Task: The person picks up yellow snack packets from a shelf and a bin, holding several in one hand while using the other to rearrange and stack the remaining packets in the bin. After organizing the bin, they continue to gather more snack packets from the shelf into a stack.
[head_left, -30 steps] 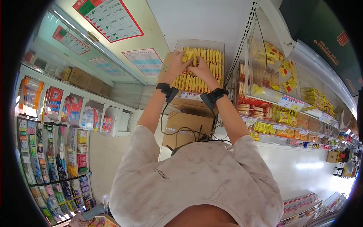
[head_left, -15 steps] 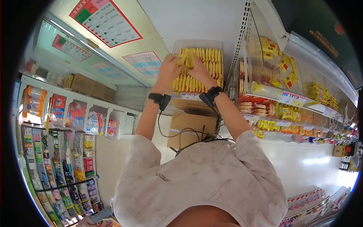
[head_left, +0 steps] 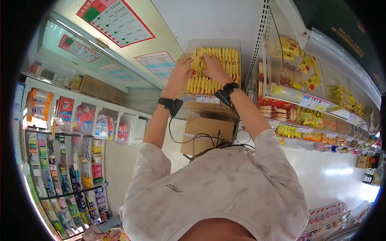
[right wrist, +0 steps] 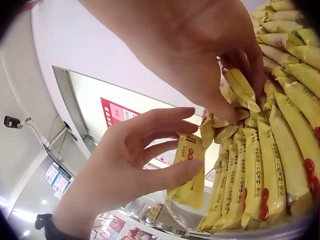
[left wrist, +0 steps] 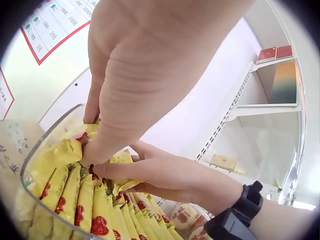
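Note:
Both hands are over a clear plastic bin (head_left: pixel 215 40) packed with rows of small yellow wrapped snack packets (head_left: pixel 207 85). My left hand (head_left: pixel 179 74) is at the bin's left side. In the right wrist view, its thumb and fingers pinch one yellow packet (right wrist: pixel 187 172) upright near the end of a row. My right hand (head_left: pixel 214 69) reaches in from the right, fingers bent down among the packets. Its thumb and fingers hold another yellow packet (right wrist: pixel 241 90), partly hidden by the hand. The front row (right wrist: pixel 254 175) stands on edge, red marks showing.
Below the bin stands a cardboard box (head_left: pixel 209 132) with black cables (head_left: pixel 197 138) across it. Shelves of packaged snacks (head_left: pixel 309 118) line the right side. A glass cabinet (head_left: pixel 108 80) and hanging goods (head_left: pixel 64 108) are at the left.
The hands, close together at the back left of the bin a second ago, are now further apart. The left hand has drawn left and the right hand remains over the packets.

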